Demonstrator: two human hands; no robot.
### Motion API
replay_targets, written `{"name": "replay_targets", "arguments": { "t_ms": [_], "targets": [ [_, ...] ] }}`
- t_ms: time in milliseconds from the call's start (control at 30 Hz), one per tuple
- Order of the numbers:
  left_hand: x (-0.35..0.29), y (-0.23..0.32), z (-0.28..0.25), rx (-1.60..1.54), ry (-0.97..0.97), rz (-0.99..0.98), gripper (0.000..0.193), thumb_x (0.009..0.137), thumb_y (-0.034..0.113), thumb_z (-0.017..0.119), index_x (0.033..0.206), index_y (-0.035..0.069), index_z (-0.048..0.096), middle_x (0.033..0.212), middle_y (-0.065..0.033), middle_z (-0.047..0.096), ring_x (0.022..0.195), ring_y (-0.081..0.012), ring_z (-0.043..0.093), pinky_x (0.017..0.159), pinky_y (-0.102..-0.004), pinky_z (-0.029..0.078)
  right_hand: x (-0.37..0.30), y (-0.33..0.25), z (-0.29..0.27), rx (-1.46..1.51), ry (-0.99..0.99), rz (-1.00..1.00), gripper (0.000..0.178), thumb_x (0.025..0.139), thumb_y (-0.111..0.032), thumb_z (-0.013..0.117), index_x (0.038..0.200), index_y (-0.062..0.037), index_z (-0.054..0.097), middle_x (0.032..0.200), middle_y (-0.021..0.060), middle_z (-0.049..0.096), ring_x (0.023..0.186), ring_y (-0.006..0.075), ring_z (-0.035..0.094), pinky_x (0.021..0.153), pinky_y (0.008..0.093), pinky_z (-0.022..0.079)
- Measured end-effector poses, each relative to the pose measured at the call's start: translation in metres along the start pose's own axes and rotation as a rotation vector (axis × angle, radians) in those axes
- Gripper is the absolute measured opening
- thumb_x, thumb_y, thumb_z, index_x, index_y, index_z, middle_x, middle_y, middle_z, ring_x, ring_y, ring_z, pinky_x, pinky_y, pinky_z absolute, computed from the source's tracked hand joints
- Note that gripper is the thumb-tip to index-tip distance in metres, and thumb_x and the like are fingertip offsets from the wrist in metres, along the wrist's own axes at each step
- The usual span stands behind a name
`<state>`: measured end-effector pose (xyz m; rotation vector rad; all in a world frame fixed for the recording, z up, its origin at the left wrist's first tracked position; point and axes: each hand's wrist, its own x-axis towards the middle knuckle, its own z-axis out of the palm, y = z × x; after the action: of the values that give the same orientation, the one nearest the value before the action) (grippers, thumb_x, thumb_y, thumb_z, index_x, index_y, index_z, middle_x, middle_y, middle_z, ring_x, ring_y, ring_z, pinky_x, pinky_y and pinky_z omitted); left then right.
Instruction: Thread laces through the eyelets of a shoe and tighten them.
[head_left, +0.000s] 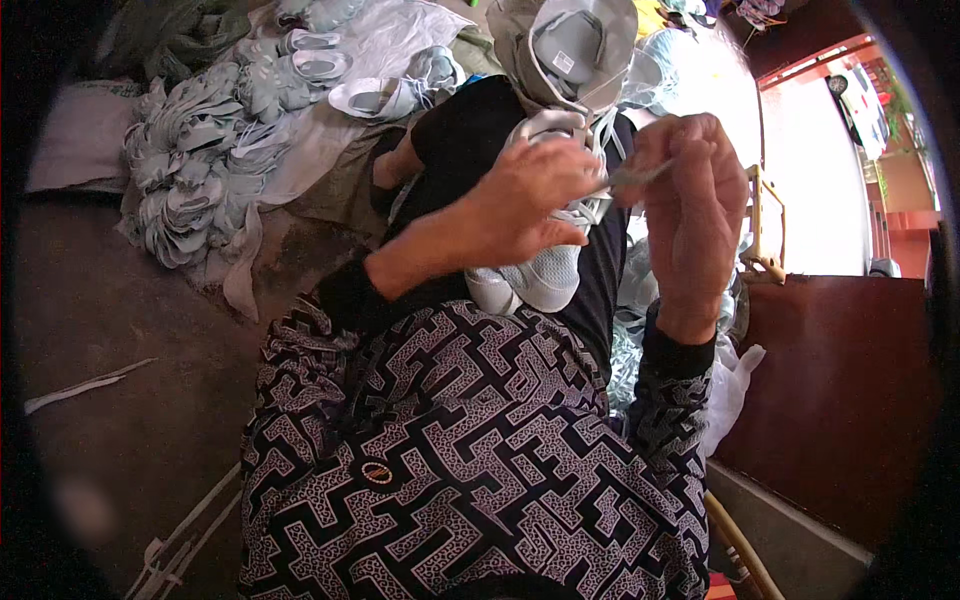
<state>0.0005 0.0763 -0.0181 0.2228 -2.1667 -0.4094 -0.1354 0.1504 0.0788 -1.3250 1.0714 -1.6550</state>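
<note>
At the left of the lap, the person's bare left hand [520, 195] reaches across with its fingers loosely bent and blurred, over the lacing; whether it grips anything cannot be told. In the middle, a pale grey shoe with a mesh toe [551, 278] lies over dark trousers [470, 140], toe toward the wearer, a second pale toe [490, 291] just beside it. A flared beige fabric piece with a light grey inside [570, 50] stands at the far end. At the right, the raised right hand [697, 185] has thumb and fingers pinched together on a blurred, thin grey strip [650, 177], probably a lace.

White laces [590, 211] lie across the shoe's front, with loose loops, so lacing looks begun and partly done; the loose lengths seem left to settle.

Around this, from the left: a dark, bare-looking floor [110, 270] with thin white strips [90, 388]; a big heap of pale grey-blue shoe pieces [190, 195]; white cloth sheeting [300, 165] with light grey shoes [375, 98] at its edge. Right of the lap are a translucent white plastic bag [731, 395], a tan chair-like frame [757, 225], a dark red panel [840, 390] and a bright opening showing a white car [860, 105].
</note>
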Motion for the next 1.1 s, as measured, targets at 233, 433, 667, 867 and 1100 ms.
{"name": "replay_targets", "arguments": {
  "t_ms": [233, 433, 667, 867, 1100],
  "targets": [
    [-0.046, -0.027, -0.069, -0.521, 0.275, -0.587, 0.031, 0.098, 0.022, 0.042, 0.1, -0.002, 0.062, 0.11, -0.0175, 0.062, 0.107, -0.0258, 0.058, 0.097, -0.0379, 0.042, -0.008, 0.066, -0.085, -0.609, 0.128, 0.008, 0.019, 0.094, -0.015, 0.05, 0.102, -0.0018, 0.062, 0.096, 0.009, 0.067, 0.087, 0.0159, 0.063, 0.074, 0.0274, 0.05],
    [-0.096, -0.052, -0.101, -0.695, 0.489, -0.975, 0.032, 0.097, 0.028, 0.047, 0.1, 0.0, 0.064, 0.101, -0.01, 0.066, 0.085, -0.0138, 0.059, 0.08, -0.0278, 0.046, -0.044, 0.124, -0.078, -0.929, 0.057, -0.079, 0.022, 0.082, 0.001, 0.056, 0.103, -0.0036, 0.059, 0.098, 0.0121, 0.063, 0.093, 0.0248, 0.062, 0.076, 0.0316, 0.05],
    [-0.109, -0.079, -0.107, -1.174, 0.489, -0.978, 0.03, 0.095, 0.026, 0.052, 0.108, 0.0, 0.06, 0.069, 0.0025, 0.052, 0.069, -0.0091, 0.051, 0.072, -0.0291, 0.048, -0.044, 0.133, -0.076, -1.318, 0.195, -0.188, 0.009, 0.083, -0.004, 0.057, 0.092, -0.0061, 0.057, 0.084, 0.0094, 0.064, 0.072, 0.0269, 0.062, 0.06, 0.0344, 0.047],
    [-0.11, -0.086, -0.114, -1.417, 0.776, -0.843, 0.03, 0.093, 0.022, 0.053, 0.116, 0.001, 0.055, 0.082, -0.0024, 0.059, 0.077, -0.0144, 0.056, 0.077, -0.0336, 0.05, -0.045, 0.11, -0.08, -0.438, 0.302, 0.137, 0.018, 0.093, -0.004, 0.049, 0.111, -0.0006, 0.051, 0.089, 0.0103, 0.066, 0.069, 0.0114, 0.061, 0.061, 0.0229, 0.05],
    [-0.084, -0.064, -0.056, 0.108, 0.192, -0.627, 0.043, 0.086, 0.002, 0.055, 0.127, 0.002, 0.045, 0.117, -0.012, 0.058, 0.107, -0.0225, 0.056, 0.094, -0.0324, 0.042, -0.045, 0.112, -0.072, -0.428, 0.094, -0.041, 0.035, 0.089, 0.006, 0.044, 0.123, -0.0013, 0.05, 0.101, 0.0112, 0.065, 0.071, 0.0116, 0.062, 0.063, 0.024, 0.051]
  ]
}}
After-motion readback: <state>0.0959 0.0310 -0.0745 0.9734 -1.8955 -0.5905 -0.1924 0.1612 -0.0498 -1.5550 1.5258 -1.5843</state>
